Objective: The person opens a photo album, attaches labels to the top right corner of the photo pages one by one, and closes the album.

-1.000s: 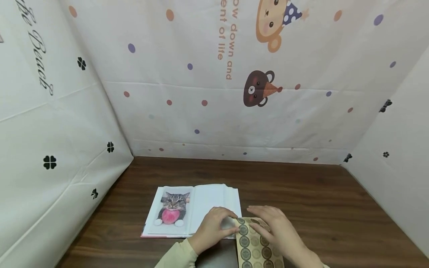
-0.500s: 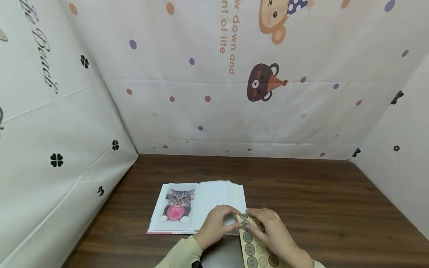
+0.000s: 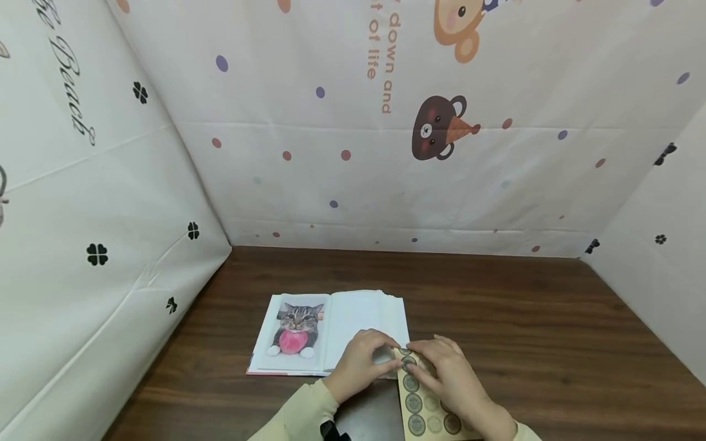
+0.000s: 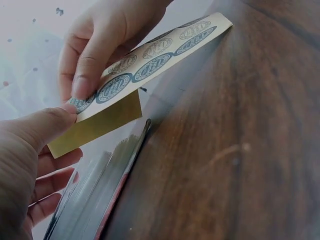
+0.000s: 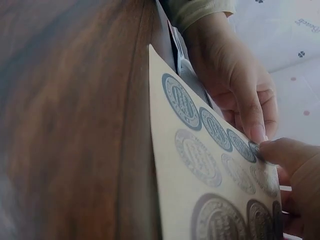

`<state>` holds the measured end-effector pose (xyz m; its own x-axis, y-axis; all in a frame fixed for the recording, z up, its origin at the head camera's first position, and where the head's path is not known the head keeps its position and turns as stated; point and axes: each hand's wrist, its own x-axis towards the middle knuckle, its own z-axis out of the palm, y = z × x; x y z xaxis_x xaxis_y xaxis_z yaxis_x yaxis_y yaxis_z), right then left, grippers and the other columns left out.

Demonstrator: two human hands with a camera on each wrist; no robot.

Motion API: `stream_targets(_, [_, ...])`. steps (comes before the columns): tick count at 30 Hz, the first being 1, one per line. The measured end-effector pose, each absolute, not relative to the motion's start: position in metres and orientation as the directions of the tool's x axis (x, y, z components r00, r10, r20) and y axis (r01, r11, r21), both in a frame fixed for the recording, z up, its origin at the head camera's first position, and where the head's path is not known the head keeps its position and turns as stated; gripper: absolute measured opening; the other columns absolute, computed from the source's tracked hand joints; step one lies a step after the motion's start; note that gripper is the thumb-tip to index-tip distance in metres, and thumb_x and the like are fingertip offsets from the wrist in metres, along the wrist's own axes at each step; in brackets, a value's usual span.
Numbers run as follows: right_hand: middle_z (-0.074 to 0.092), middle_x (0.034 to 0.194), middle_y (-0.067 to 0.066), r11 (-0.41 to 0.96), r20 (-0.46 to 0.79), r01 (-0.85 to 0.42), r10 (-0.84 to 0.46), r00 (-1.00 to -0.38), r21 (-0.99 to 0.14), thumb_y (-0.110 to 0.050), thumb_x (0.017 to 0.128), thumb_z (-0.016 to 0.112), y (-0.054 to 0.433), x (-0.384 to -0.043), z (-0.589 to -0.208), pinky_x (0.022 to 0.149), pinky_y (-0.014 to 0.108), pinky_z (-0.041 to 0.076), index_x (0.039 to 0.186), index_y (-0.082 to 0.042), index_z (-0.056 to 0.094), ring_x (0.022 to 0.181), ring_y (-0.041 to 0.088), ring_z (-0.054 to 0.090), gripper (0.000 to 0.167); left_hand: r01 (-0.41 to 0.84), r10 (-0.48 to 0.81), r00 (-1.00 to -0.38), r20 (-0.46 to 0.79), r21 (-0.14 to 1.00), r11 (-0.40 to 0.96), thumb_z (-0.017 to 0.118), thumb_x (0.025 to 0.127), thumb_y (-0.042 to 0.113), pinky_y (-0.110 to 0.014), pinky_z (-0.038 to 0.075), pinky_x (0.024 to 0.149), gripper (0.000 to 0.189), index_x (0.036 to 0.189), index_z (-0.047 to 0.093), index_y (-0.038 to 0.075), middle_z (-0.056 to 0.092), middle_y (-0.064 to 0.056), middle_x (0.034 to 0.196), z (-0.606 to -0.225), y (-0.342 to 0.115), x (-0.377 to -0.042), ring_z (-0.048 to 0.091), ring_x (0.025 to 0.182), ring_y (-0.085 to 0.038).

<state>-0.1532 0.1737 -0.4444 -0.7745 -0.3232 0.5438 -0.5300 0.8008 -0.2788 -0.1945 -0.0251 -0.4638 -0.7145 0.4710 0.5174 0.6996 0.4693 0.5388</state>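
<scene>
A pale gold sheet of round stickers (image 3: 412,392) slants up from the table at its far end, with dark-ringed and plain gold rounds in rows. At its upper left corner my left hand (image 3: 358,364) pinches the edge between thumb and fingers. My right hand (image 3: 458,383) grips the top edge, its thumb over a sticker beside the left thumb. In the left wrist view a plain yellow-gold flap (image 4: 100,127) hangs under the printed face, near the left fingers. Whether a sticker is lifting cannot be told, as the thumbs cover that corner.
An open book (image 3: 358,321) with a cat picture (image 3: 298,331) on its left page lies just beyond the left hand. A grey flat thing (image 3: 372,410) lies between the forearms. Brown wooden tabletop (image 3: 524,318) extends right, with white printed cloth walls (image 3: 309,184) behind and beside it.
The right fingers have come down from above the sheet to its top edge, beside the left thumb. The left hand keeps its pinch. The whole view has shifted slightly.
</scene>
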Motion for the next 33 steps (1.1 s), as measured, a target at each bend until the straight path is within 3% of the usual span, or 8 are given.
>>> stream_targets(6, [0.073,0.092,-0.008,0.758,0.665,-0.622,-0.363,-0.652,-0.197,-0.017,0.071,0.080,0.1701,-0.1581,-0.4414,0.092,0.037,0.045,0.093,-0.016,0.071,0.090,0.011,0.067,0.023,0.712,0.480,-0.703,0.525,0.526,0.466,0.079,0.078,0.029,-0.026,0.048,0.086,0.023,0.096,0.071,0.016,0.073,0.005,0.094,-0.4623,-0.0224,-0.1938,0.065,0.091,-0.009])
stream_targets(10, [0.072,0.088,-0.010,0.752,0.694,-0.635,-0.361,-0.623,-0.178,-0.015,0.071,0.079,0.1689,-0.1593,-0.4407,0.085,0.034,0.048,0.089,-0.017,0.072,0.086,0.009,0.066,0.020,0.721,0.484,-0.693,0.535,0.510,0.469,0.079,0.077,0.030,-0.026,0.048,0.086,0.024,0.095,0.071,0.017,0.073,0.005,0.094,-0.4623,-0.0211,-0.1937,0.065,0.092,-0.008])
stream_targets(25, [0.071,0.085,-0.011,0.767,0.695,-0.616,-0.345,-0.631,-0.178,-0.011,0.072,0.079,0.1671,-0.1566,-0.4450,0.075,0.027,0.051,0.084,-0.020,0.072,0.079,0.004,0.064,0.016,0.720,0.488,-0.693,0.530,0.505,0.475,0.078,0.079,0.029,-0.025,0.047,0.087,0.019,0.091,0.070,0.017,0.072,0.006,0.092,-0.4657,-0.0193,-0.1922,0.065,0.090,-0.008])
stream_targets(33, [0.071,0.082,-0.011,0.784,0.680,-0.581,-0.305,-0.667,-0.219,-0.008,0.073,0.079,0.1647,-0.1558,-0.4450,0.073,0.027,0.052,0.083,-0.019,0.071,0.078,0.003,0.064,0.016,0.705,0.492,-0.709,0.505,0.522,0.481,0.077,0.080,0.029,-0.026,0.047,0.087,0.019,0.092,0.070,0.017,0.073,0.006,0.093,-0.4626,-0.0189,-0.1909,0.065,0.091,-0.008])
